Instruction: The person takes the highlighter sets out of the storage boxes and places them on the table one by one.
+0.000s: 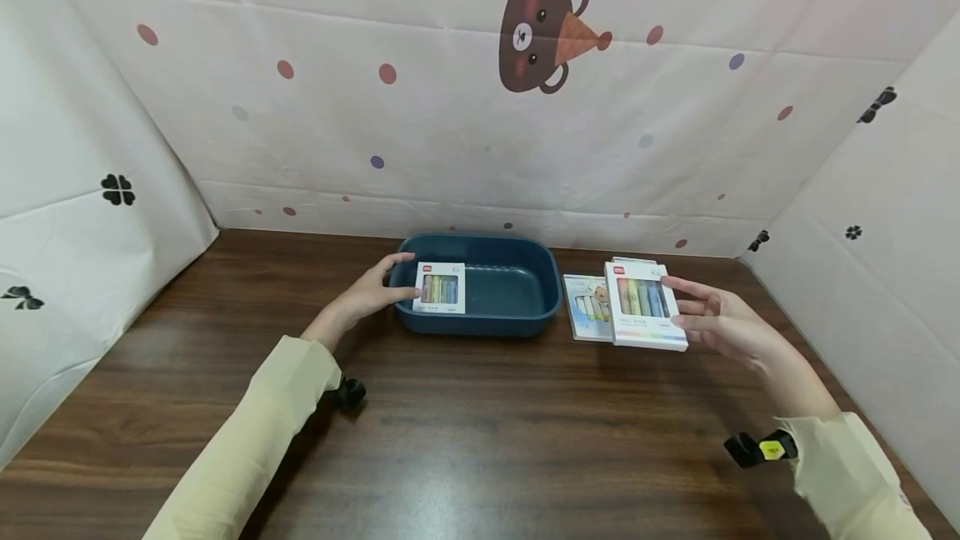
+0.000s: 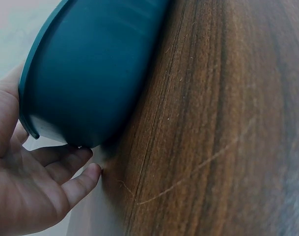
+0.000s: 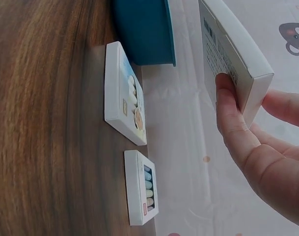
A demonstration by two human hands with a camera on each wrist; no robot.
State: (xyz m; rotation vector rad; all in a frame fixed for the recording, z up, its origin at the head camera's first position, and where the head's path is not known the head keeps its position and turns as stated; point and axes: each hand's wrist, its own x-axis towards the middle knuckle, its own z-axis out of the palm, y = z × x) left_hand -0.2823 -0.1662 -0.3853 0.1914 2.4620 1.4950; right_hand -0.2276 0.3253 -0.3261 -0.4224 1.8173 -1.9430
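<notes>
On the dark-brown wooden table (image 1: 465,423) in the head view, a dark-blue rectangular plastic bin (image 1: 510,283) contains a white windowed box of coloured sticks (image 1: 439,288), its label too small to read. Your left hand (image 1: 367,292) grips the bin's rim; your right hand (image 1: 723,323) pinches a second white windowed box (image 1: 642,302). "and" runs sideways on the white backdrop (image 1: 450,123).

Left wrist: your fingers curl beside the bin's outer wall.

Right wrist: a barcode marks the raised box; a picture-printed white box (image 3: 124,93) and a third windowed box (image 3: 142,189) lie below.

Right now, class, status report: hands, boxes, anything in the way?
Left hand gripping blue bin. Right hand holding raised white box. One box inside bin, two boxes on table. No visible obstruction above bin's right half.
</notes>
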